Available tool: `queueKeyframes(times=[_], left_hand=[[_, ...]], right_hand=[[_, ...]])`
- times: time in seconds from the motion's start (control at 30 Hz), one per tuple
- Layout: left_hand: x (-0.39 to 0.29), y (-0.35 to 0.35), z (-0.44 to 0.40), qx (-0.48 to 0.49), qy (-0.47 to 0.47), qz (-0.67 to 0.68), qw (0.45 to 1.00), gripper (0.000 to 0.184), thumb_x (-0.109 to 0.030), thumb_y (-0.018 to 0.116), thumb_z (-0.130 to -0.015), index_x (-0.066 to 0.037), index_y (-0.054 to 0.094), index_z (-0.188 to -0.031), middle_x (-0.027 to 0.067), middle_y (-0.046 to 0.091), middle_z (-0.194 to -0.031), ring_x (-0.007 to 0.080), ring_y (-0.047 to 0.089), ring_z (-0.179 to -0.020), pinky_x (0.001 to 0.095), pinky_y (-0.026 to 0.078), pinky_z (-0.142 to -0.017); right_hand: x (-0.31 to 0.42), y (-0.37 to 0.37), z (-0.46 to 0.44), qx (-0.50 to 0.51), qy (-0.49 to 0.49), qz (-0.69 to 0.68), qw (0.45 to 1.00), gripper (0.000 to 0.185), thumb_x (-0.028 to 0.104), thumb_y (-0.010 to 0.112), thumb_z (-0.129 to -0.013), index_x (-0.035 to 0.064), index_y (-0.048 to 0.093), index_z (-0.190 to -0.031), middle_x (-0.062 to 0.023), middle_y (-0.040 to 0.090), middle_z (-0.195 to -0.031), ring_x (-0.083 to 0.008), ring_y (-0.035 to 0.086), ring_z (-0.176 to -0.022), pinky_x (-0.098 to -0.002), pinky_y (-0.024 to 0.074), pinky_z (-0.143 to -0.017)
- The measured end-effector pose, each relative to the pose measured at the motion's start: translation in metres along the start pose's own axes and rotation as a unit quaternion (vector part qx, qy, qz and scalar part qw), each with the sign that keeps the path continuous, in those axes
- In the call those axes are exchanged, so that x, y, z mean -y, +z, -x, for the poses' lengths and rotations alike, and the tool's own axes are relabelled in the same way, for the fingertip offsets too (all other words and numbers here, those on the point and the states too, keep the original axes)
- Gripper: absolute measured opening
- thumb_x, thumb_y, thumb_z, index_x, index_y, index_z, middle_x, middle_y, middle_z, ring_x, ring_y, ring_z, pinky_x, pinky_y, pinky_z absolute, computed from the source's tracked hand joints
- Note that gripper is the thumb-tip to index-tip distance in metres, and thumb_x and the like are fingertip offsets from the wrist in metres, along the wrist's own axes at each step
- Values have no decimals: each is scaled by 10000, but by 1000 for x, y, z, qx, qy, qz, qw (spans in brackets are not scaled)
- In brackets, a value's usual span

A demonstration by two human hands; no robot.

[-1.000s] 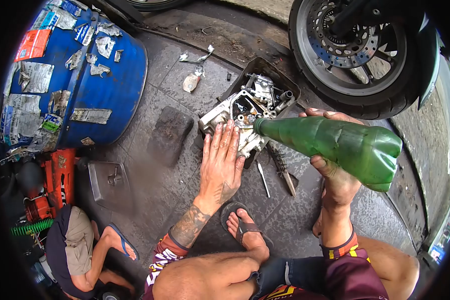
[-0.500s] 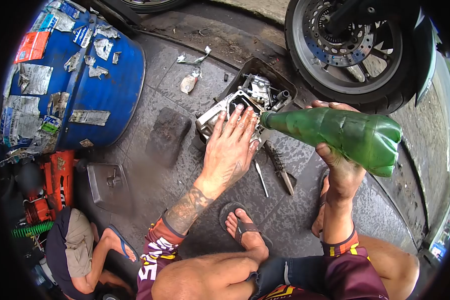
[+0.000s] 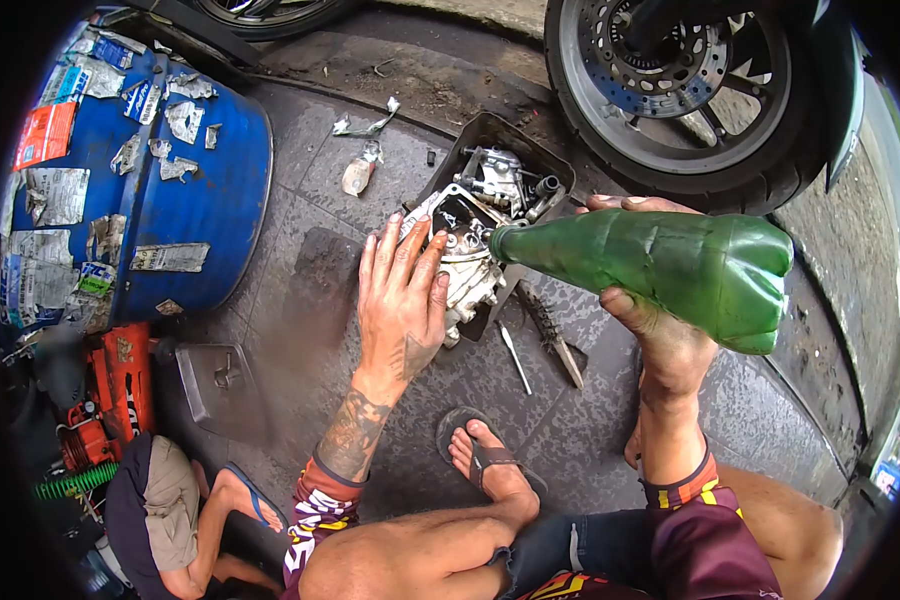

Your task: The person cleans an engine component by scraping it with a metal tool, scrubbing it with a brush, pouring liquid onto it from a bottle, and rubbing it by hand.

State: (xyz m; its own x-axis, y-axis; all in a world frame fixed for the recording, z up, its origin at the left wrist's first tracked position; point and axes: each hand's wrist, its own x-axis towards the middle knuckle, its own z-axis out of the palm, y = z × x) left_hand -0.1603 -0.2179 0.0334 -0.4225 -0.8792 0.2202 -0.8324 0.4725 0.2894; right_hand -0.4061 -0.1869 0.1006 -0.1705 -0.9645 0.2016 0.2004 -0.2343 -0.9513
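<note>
My right hand point(image 3: 665, 335) is wrapped round a green plastic bottle point(image 3: 650, 262), held nearly level with its neck pointing left. The bottle's mouth is right at a light metal engine casing point(image 3: 473, 283); whether liquid comes out I cannot tell. My left hand point(image 3: 400, 300) lies with fingers stretched along the casing's left side, fingertips at its upper edge. The casing rests in a dark tray point(image 3: 492, 120), whose near side is partly hidden. Behind it in the same tray lies another metal engine part point(image 3: 500, 172).
Near the tray lie a brush point(image 3: 552, 335) and a thin pale tool point(image 3: 515, 357). A motorcycle wheel point(image 3: 567, 105) stands beyond. At left are a blue drum point(image 3: 195, 205), a shallow metal tray point(image 3: 202, 395) and another person point(image 3: 175, 490), low down.
My left hand has moved left, off the top of the casing to its side, uncovering the opening. The bottle stays tilted at the casing. The view has shifted slightly.
</note>
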Motion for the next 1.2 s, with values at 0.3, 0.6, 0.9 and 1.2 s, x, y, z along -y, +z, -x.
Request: queueKeyframes(times=[0.3, 0.6, 0.9, 1.2], left_hand=[[-2, -1, 3, -3, -8, -20, 1000, 390, -203, 520, -984, -87, 608, -1346, 132, 500, -1471, 374, 350, -1441, 579, 221, -1178], [-6, 8, -19, 25, 19, -40, 999, 391, -216, 547, -974, -81, 602, -1337, 104, 482, -1491, 354, 347, -1443, 565, 226, -1184], [-3, 11, -32, 44, 19, -9, 999, 327, -229, 547, -981, -101, 639, -1268, 98, 489, -1463, 343, 328, -1448, 560, 236, -1182], [-9, 16, -36, 10, 13, -84, 996, 370, -245, 548, -977, -110, 624, -1313, 119, 391, -1562, 367, 303, -1460, 573, 220, -1180]], right_hand=[[-8, 12, -8, 24, -3, 1, 1000, 634, 15, 867, -727, 17, 566, -1285, -117, 622, -1270, -225, 608, -1162, -372, 513, -1004], [-6, 10, -15, -30, 14, 14, 999, 568, 8, 852, -744, 7, 595, -1250, -115, 632, -1233, -232, 615, -1155, -382, 518, -999], [-14, 5, -13, -8, -52, 63, 997, 554, 35, 853, -757, 23, 591, -1245, -121, 612, -1266, -241, 597, -1179, -380, 507, -1008], [-22, 17, -25, 2, -66, 67, 996, 559, 25, 860, -745, 26, 595, -1238, -109, 628, -1254, -209, 609, -1154, -361, 508, -1000]])
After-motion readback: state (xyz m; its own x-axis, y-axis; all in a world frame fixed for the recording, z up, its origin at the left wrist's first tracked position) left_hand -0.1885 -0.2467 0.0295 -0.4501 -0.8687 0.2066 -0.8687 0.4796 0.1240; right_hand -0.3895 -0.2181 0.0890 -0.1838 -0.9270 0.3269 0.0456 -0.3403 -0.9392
